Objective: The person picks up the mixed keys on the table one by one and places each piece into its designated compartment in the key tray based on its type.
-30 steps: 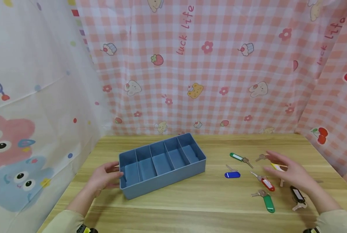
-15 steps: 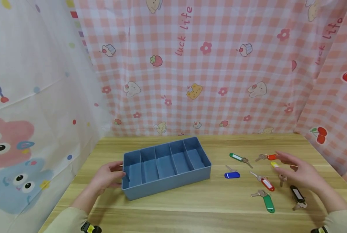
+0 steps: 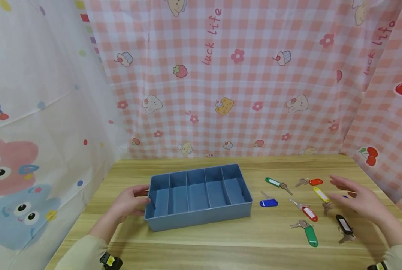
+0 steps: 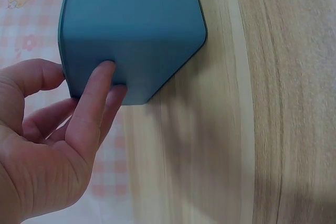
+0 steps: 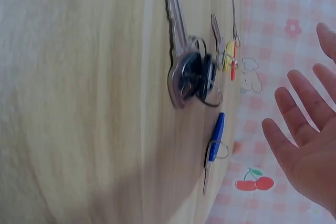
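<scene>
In the head view my left hand (image 3: 132, 203) is at the left end of a blue-grey box (image 3: 201, 217) with five-sided view of thin dividers making several compartments. Its fingers (image 4: 94, 98) press on the outside of the end wall in the left wrist view, with the thumb tip beside the rim. My right hand (image 3: 359, 200) hovers with fingers spread at the right, holding nothing. Beneath it lies a key with a blue tag (image 5: 216, 137), mostly hidden by the hand in the head view. A key with a black tag (image 3: 344, 225) and one with a yellow tag (image 3: 321, 195) lie close by.
Keys with a red-orange tag (image 3: 316, 182), a red tag (image 3: 310, 213), a green tag (image 3: 311, 235), another green tag (image 3: 273, 182) and a blue tag (image 3: 269, 203) lie between box and right hand. A checked cloth (image 3: 174, 123) hangs behind the wooden table (image 3: 201, 247).
The box has slid right and turned slightly, with my left hand following against its end. My right hand has moved right, uncovering the red-orange and yellow tags.
</scene>
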The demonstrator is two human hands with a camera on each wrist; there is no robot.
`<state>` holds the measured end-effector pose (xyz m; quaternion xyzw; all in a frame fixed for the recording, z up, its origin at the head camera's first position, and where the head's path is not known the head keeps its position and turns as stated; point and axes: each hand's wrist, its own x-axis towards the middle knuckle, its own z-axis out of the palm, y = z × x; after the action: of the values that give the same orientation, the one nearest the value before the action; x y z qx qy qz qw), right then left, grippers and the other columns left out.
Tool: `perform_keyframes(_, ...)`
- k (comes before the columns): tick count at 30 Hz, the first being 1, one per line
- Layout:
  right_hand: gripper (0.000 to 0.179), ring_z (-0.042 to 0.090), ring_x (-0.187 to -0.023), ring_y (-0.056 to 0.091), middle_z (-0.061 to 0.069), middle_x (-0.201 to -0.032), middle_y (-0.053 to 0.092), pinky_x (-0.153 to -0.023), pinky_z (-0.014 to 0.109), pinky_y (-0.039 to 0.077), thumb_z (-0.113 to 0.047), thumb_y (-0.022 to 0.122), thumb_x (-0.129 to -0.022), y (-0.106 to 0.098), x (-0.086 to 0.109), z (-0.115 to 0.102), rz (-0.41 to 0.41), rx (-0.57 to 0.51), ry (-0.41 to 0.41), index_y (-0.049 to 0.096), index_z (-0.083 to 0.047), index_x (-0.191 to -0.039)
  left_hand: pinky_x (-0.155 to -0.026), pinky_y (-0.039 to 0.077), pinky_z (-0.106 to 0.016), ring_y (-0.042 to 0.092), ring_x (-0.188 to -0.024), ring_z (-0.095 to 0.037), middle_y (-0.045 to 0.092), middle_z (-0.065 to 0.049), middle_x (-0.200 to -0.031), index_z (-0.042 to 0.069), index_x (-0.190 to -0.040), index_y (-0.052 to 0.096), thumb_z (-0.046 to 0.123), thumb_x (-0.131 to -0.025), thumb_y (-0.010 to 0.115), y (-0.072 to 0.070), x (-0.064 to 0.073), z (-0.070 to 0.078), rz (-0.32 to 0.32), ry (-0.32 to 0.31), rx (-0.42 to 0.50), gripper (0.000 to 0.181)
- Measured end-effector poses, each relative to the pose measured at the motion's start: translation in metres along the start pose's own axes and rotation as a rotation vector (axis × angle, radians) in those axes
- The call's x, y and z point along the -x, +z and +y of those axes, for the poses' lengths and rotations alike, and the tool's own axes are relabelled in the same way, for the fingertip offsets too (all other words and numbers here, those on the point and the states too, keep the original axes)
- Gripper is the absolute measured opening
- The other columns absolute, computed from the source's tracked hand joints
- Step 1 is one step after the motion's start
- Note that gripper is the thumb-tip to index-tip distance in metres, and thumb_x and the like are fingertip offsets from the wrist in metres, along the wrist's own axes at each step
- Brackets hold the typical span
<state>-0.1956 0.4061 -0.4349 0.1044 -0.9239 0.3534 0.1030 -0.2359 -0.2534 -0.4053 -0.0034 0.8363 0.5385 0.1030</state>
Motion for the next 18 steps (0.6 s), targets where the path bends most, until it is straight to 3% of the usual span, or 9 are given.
perform_keyframes(5,0.066,-0.026,-0.101,0.034,-0.04,-0.114,0.043,-0.075,0.006,0.032,-0.026,0.071,-0.093,-0.006,0.003,0.002,-0.001,0.028,0.053,0.044,0.002,-0.146,-0.071,0.059,-0.05,0.063,-0.105,-0.038,0.051,-0.034,-0.134,-0.01,-0.143,0.042,0.0,-0.091,0.063,0.004,-0.003,0.002,-0.009,-0.007,-0.015,0.057)
perform_keyframes(7,0.066,-0.025,-0.1,0.034,-0.032,-0.118,0.048,-0.074,0.01,0.034,-0.028,0.07,-0.094,-0.008,0.003,0.003,-0.002,0.044,0.072,0.043,0.002,-0.146,-0.071,0.059,-0.049,0.063,-0.105,-0.038,0.051,-0.034,-0.133,-0.009,-0.143,0.043,0.0,-0.091,0.063,0.005,-0.004,0.003,-0.011,-0.009,-0.017,0.057)
perform_keyframes(9,0.067,-0.025,-0.099,0.033,-0.015,-0.126,0.057,-0.083,0.022,0.039,-0.03,0.069,-0.095,-0.009,0.003,0.004,-0.012,0.065,0.091,0.043,0.001,-0.147,-0.07,0.059,-0.049,0.063,-0.105,-0.037,0.052,-0.033,-0.133,-0.009,-0.143,0.044,0.001,-0.091,0.064,0.006,-0.005,0.003,-0.012,-0.008,-0.016,0.057)
perform_keyframes(12,0.067,-0.025,-0.097,0.031,0.016,-0.133,0.058,-0.088,0.045,0.041,-0.032,0.068,-0.095,-0.01,0.004,0.007,-0.017,0.089,0.112,0.043,0.001,-0.147,-0.07,0.059,-0.049,0.063,-0.104,-0.037,0.053,-0.032,-0.132,-0.008,-0.142,0.045,0.0,-0.09,0.064,0.008,-0.005,0.004,-0.017,-0.006,-0.012,0.056)
perform_keyframes(13,0.067,-0.025,-0.096,0.03,0.018,-0.133,0.058,-0.087,0.051,0.04,-0.032,0.068,-0.095,-0.011,0.004,0.008,-0.016,0.092,0.118,0.043,0.002,-0.147,-0.07,0.059,-0.049,0.063,-0.104,-0.036,0.054,-0.031,-0.132,-0.008,-0.142,0.046,0.0,-0.089,0.064,0.008,-0.006,0.004,-0.018,-0.006,-0.01,0.056)
perform_keyframes(14,0.067,-0.026,-0.096,0.03,0.016,-0.132,0.059,-0.086,0.056,0.038,-0.033,0.068,-0.095,-0.011,0.004,0.01,-0.015,0.095,0.12,0.043,0.002,-0.147,-0.069,0.059,-0.048,0.063,-0.104,-0.036,0.054,-0.031,-0.132,-0.008,-0.141,0.047,0.0,-0.089,0.064,0.009,-0.006,0.004,-0.019,-0.006,-0.011,0.055)
perform_keyframes(16,0.066,-0.026,-0.096,0.03,-0.006,-0.128,0.06,-0.086,0.052,0.039,-0.031,0.069,-0.094,-0.012,0.006,0.014,-0.001,0.091,0.113,0.044,0.003,-0.146,-0.069,0.059,-0.047,0.063,-0.103,-0.035,0.054,-0.031,-0.131,-0.008,-0.141,0.047,0.0,-0.089,0.063,0.01,-0.006,0.004,-0.024,-0.003,-0.011,0.055)
perform_keyframes(18,0.065,-0.027,-0.096,0.03,-0.029,-0.119,0.051,-0.086,0.05,0.039,-0.03,0.07,-0.094,-0.013,0.008,0.018,0.009,0.088,0.106,0.045,0.004,-0.144,-0.068,0.06,-0.047,0.064,-0.102,-0.033,0.055,-0.03,-0.131,-0.008,-0.14,0.048,0.0,-0.088,0.064,0.01,-0.007,0.004,-0.025,-0.002,-0.013,0.054)
